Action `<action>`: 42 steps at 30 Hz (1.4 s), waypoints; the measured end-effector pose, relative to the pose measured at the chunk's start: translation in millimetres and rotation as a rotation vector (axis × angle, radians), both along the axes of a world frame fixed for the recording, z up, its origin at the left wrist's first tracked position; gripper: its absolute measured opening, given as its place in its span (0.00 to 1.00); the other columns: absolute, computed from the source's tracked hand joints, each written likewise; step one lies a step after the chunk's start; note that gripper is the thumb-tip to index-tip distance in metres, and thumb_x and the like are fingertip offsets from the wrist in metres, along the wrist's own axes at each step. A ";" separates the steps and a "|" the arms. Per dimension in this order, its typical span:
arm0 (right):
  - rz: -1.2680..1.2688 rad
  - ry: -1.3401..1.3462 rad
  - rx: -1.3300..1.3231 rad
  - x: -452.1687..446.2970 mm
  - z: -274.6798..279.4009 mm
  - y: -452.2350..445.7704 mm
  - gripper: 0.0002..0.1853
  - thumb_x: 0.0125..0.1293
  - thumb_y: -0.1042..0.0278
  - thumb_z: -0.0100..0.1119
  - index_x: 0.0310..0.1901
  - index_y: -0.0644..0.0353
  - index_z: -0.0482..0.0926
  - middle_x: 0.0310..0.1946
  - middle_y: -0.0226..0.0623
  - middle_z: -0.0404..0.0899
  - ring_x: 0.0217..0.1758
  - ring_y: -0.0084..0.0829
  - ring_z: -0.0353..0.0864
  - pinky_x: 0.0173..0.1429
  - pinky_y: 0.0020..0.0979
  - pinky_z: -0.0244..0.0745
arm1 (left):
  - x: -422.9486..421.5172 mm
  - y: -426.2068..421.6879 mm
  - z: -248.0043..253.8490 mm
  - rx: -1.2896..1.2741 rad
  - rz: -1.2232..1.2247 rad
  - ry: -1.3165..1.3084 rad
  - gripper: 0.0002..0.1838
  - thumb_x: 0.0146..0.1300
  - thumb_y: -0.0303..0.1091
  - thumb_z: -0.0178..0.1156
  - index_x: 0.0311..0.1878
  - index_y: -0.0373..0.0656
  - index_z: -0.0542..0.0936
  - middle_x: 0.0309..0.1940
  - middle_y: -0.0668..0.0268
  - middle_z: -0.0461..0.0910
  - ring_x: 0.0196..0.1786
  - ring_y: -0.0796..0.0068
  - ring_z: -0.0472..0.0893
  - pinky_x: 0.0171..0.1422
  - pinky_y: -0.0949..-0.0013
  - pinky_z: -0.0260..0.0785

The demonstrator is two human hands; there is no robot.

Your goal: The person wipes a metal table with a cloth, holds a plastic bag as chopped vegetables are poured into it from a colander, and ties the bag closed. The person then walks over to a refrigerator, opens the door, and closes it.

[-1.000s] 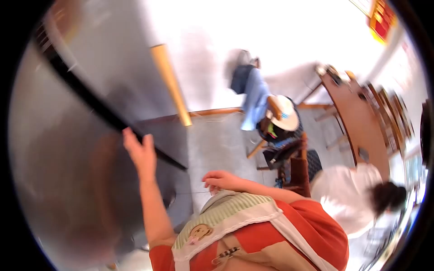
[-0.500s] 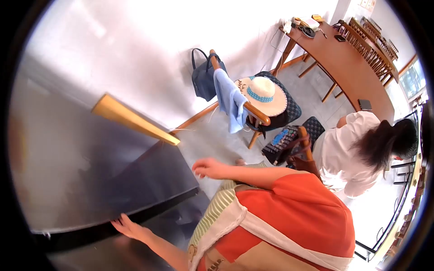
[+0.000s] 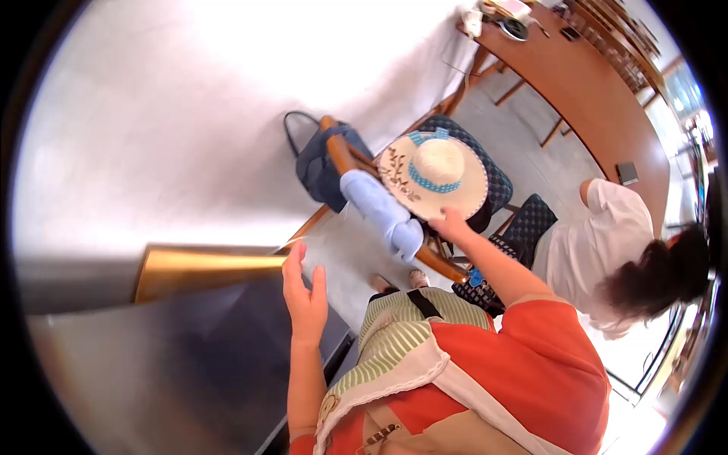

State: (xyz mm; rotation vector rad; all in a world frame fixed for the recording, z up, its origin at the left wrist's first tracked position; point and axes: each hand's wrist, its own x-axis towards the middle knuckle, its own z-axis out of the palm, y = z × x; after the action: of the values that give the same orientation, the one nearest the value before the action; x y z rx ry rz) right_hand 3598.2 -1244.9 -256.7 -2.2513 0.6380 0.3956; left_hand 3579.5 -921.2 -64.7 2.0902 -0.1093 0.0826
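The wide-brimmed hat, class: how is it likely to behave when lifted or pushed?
The hat looks thin-brimmed, so probably light. Its brim spreads without obvious drooping, suggesting some stiffness. Lying flat, it seems unlikely to roll.

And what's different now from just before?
The right hand has reached forward to the brim of the cream, blue-ribboned hat; whether it grips is unclear. The left hand has left the shiny dark panel and is raised, open. The light-blue cloth still hangs over the brown wooden chair.

From the head, the view is aimed forward and down; a red short-sleeved cloth shirt (image 3: 523, 364) is seen close.
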 end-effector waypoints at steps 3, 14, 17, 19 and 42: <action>-0.257 0.433 0.358 -10.4 -1.4 9.0 0.37 0.53 0.46 0.63 0.61 0.60 0.71 0.56 0.59 0.73 0.57 0.56 0.76 0.54 0.57 0.75 | 82.1 -10.6 -22.8 -0.073 -0.108 0.126 0.28 0.69 0.33 0.55 0.69 0.37 0.61 0.62 0.50 0.69 0.66 0.59 0.70 0.70 0.60 0.59; -0.838 0.727 1.187 -51.4 -102.4 -16.0 0.10 0.72 0.64 0.50 0.37 0.62 0.73 0.23 0.36 0.75 0.27 0.31 0.77 0.36 0.32 0.77 | 286.0 -46.1 -118.6 -0.115 -0.339 0.399 0.38 0.61 0.53 0.64 0.63 0.32 0.67 0.46 0.59 0.75 0.46 0.72 0.79 0.43 0.69 0.75; -0.764 0.838 1.130 -45.9 -103.0 -12.2 0.09 0.69 0.67 0.52 0.32 0.62 0.72 0.20 0.34 0.73 0.24 0.31 0.75 0.34 0.32 0.76 | 298.5 -52.4 -142.3 0.006 -0.371 0.344 0.32 0.57 0.52 0.67 0.54 0.35 0.74 0.41 0.62 0.78 0.41 0.73 0.81 0.34 0.67 0.78; -0.527 1.085 0.831 -34.0 -115.3 -12.6 0.07 0.66 0.67 0.57 0.41 0.60 0.76 0.25 0.35 0.78 0.29 0.29 0.79 0.36 0.30 0.79 | 306.4 -56.1 -125.0 -0.051 -0.400 0.490 0.30 0.56 0.51 0.68 0.51 0.34 0.75 0.38 0.60 0.79 0.37 0.72 0.81 0.32 0.68 0.77; 0.406 0.735 -0.168 -51.1 -169.2 28.4 0.18 0.53 0.56 0.60 0.41 0.58 0.86 0.44 0.48 0.83 0.46 0.46 0.83 0.50 0.42 0.77 | 299.0 -45.7 -180.2 -0.258 -0.373 0.458 0.18 0.49 0.34 0.63 0.42 0.34 0.76 0.30 0.68 0.75 0.30 0.77 0.74 0.34 0.71 0.68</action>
State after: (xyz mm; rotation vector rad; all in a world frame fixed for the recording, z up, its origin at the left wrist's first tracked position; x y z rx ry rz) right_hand 3547.1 -1216.5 -426.0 -2.3692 0.5741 1.4578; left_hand 3878.5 -966.9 -245.0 1.7518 -0.1959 -0.5750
